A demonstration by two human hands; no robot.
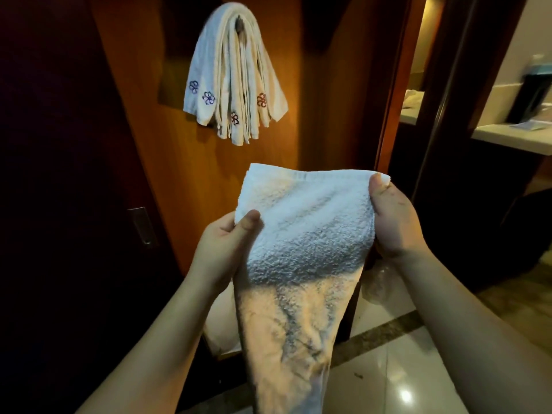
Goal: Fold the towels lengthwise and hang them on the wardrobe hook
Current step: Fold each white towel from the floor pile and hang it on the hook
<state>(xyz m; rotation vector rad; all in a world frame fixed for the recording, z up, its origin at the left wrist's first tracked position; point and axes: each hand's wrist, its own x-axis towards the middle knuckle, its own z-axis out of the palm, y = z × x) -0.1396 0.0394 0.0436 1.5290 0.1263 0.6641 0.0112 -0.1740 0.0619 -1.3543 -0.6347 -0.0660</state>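
- In the head view, the person is holding a white fluffy cloth towel up in front of the body, lower than the hook. Its long end is hanging down toward the shiny pale tiled floor.
- The left hand is pinching the towel's left edge. The thumb is pressing on top, and the fingers are hiding under the cloth.
- The right hand is pinching the top right corner, with the thumb in front and the fingers behind.
- The two hands are holding the top part spread wide and flat. That is likely helping the person line up the edges for the long fold.
- Higher up, a bunch of white folded towels with small stitched flowers is hanging over the small dark metal hook on the brown wooden wardrobe door. They are draping down on both sides, so they are balancing there.
- The held towel is not on the hook yet. It seems to be getting folded now, and lifting it to the hook probably comes after.
- The hook is looking full, so the new towel may need a careful push over the top.
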